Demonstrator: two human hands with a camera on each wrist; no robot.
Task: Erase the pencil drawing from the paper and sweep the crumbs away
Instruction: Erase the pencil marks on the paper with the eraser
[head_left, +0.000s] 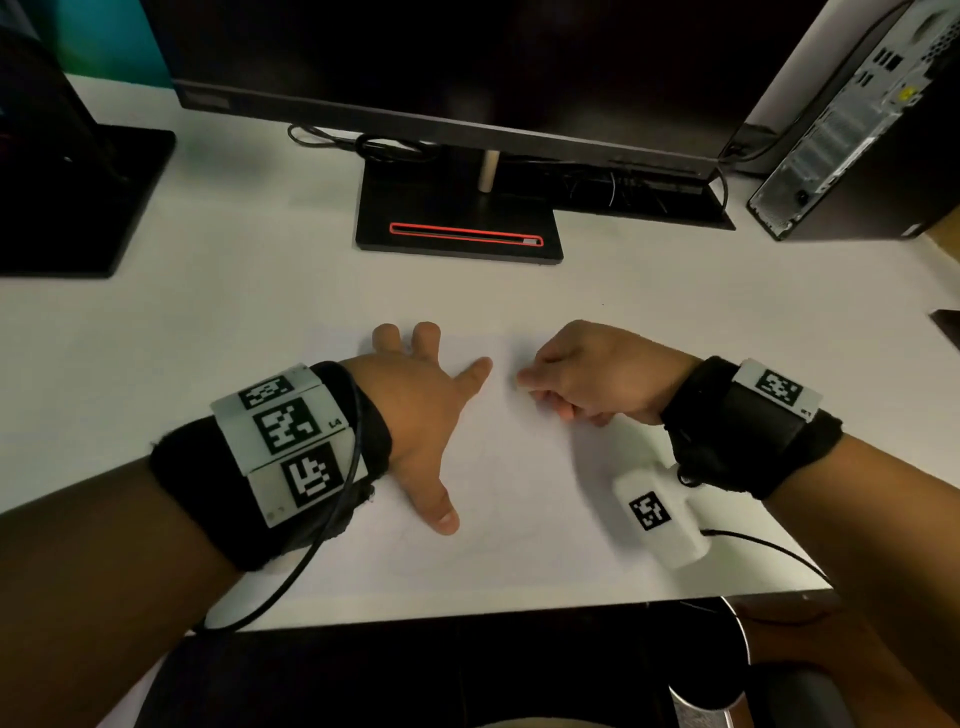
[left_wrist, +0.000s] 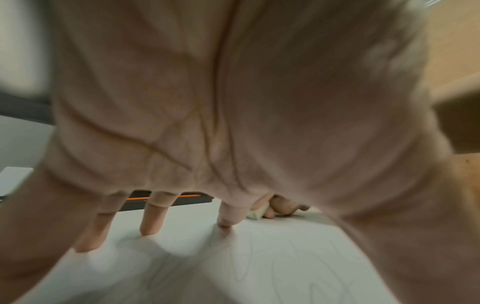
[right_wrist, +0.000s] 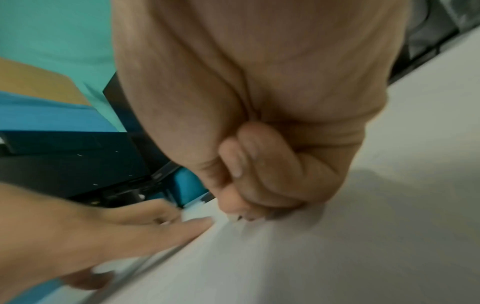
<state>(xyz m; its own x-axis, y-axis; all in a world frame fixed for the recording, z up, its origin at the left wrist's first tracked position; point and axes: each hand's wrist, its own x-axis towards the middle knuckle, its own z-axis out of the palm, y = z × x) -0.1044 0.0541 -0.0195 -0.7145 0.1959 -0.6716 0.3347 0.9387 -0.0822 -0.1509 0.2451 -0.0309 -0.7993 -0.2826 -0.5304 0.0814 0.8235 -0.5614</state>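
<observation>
A white sheet of paper (head_left: 519, 467) lies flat on the white desk, and faint pencil lines (left_wrist: 272, 267) show on it in the left wrist view. My left hand (head_left: 421, 395) is spread flat on the paper with its fingers straight, pressing it down. Just to its right, my right hand (head_left: 587, 374) is curled round a small white eraser (head_left: 523, 384), whose tip touches the paper near the sheet's far edge. The eraser (left_wrist: 255, 214) also peeks out beyond my left index finger. Most of the eraser is hidden inside the fist.
A monitor stand (head_left: 457, 218) with a red-edged slot stands right behind the paper. A second black stand (head_left: 78, 197) sits at the far left, a computer tower (head_left: 852, 130) at the far right. Cables trail off the desk's front edge (head_left: 519, 608).
</observation>
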